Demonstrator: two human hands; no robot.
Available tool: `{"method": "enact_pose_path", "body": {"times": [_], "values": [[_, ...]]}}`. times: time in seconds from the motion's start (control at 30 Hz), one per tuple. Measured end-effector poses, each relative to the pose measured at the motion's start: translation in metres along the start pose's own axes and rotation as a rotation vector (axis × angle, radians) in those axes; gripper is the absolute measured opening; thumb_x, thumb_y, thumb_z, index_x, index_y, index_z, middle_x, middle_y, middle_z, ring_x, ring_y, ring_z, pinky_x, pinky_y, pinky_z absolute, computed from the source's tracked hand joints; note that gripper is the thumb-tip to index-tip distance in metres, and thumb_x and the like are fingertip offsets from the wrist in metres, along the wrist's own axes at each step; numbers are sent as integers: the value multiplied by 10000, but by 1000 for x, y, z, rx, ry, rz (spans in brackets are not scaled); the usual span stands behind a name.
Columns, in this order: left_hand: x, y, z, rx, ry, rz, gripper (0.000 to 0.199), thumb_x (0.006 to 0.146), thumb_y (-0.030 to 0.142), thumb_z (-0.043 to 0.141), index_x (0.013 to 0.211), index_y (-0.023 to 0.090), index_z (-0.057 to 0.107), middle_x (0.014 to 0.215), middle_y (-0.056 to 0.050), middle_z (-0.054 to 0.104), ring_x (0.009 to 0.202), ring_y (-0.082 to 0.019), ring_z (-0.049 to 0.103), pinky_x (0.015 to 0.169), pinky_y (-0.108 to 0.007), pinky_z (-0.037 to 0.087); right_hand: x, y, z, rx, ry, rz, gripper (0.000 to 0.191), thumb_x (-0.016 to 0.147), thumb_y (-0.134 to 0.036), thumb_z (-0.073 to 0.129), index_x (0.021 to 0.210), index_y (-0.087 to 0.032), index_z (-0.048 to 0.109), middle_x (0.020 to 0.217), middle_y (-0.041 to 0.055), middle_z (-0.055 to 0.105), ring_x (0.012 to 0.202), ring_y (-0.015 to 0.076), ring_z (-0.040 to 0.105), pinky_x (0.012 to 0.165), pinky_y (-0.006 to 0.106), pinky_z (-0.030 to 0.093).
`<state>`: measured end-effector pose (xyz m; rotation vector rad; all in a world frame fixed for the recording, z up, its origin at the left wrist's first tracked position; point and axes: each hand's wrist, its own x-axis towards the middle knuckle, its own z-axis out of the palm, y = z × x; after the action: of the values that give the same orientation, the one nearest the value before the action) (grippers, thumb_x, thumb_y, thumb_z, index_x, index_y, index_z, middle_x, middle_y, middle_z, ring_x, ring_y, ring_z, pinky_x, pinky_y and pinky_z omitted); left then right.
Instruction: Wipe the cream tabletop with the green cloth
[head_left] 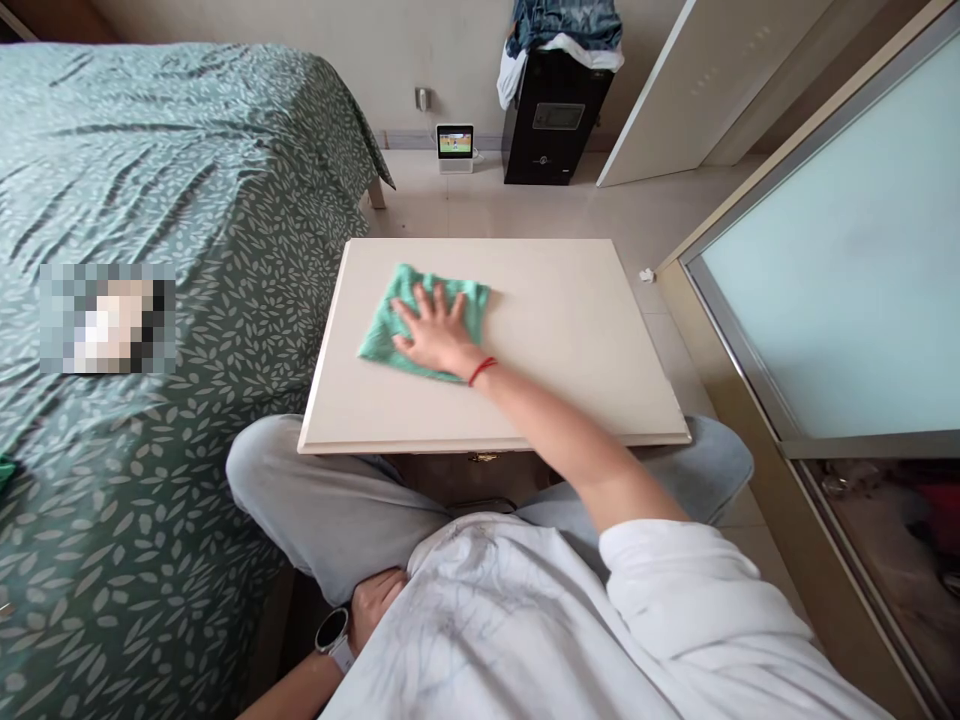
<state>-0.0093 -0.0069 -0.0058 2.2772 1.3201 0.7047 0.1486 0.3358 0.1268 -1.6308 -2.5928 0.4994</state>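
Note:
A green microfibre cloth (384, 335) lies folded on a cream-coloured cabinet top (577, 340), and my right hand (436, 335) presses flat on it with fingers spread. A red string bracelet (482, 370) circles that wrist. My left hand (375, 602) rests curled on my left thigh, below the cabinet's near edge and holding nothing I can see. A black-strapped smartwatch (332, 638) sits on that wrist.
A bed with a green leaf-patterned cover (187, 200) fills the left side. A frosted glass sliding door (840, 240) stands to the right. Ahead on the floor are a small lit screen (455, 148) and a black cabinet (555, 120) topped with clothes.

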Motion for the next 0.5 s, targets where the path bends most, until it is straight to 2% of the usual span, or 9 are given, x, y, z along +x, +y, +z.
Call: {"method": "enact_pose_path", "body": {"times": [0.07,0.13,0.2,0.23,0.3,0.37,0.5], "values": [[-1,0,0,1,2,-13,400,817,327,286,452,182,359,427,34,408,376,-59,393,408,-180,247,9,-46,13,-7,-46,-200,856,1191,-540,540,1975,-240,371,2062,165,147,1898,557,120,1464,906,114],[-2,0,1,1,-1,-25,400,817,337,283,458,185,371,433,30,419,381,-64,406,409,-181,256,11,-79,23,-31,-69,-328,831,1185,-543,553,1957,-266,417,2060,143,167,1903,539,119,1467,896,126],[-3,1,1,3,-5,-37,400,818,342,276,464,187,381,435,26,424,382,-68,412,409,-182,263,10,-93,27,-45,-72,-390,788,1188,-531,562,1933,-288,472,2057,117,196,1907,515,133,1476,881,126],[-3,1,1,4,-6,-42,402,818,343,272,465,187,382,434,25,424,381,-69,411,408,-182,263,8,-94,27,-42,-72,-397,772,1191,-521,564,1926,-298,486,2056,105,205,1909,504,142,1481,875,119],[-3,1,2,9,-10,-48,402,819,339,269,463,187,380,432,28,418,377,-66,405,408,-182,259,4,-80,23,-20,-72,-372,767,1195,-508,566,1933,-319,473,2058,85,205,1912,485,146,1490,865,100],[-4,0,2,11,-16,-45,399,817,335,274,461,186,377,435,30,417,380,-62,403,411,-182,255,-3,-49,13,-8,-86,-306,795,1191,-510,573,1953,-335,429,2065,73,180,1919,477,117,1497,854,75],[-3,0,1,11,-14,-24,391,814,332,285,461,186,370,443,29,423,390,-63,402,419,-189,251,-31,46,-11,-44,-73,-97,819,1199,-530,503,1978,-317,369,2073,87,144,1920,487,89,1496,845,59]]}}
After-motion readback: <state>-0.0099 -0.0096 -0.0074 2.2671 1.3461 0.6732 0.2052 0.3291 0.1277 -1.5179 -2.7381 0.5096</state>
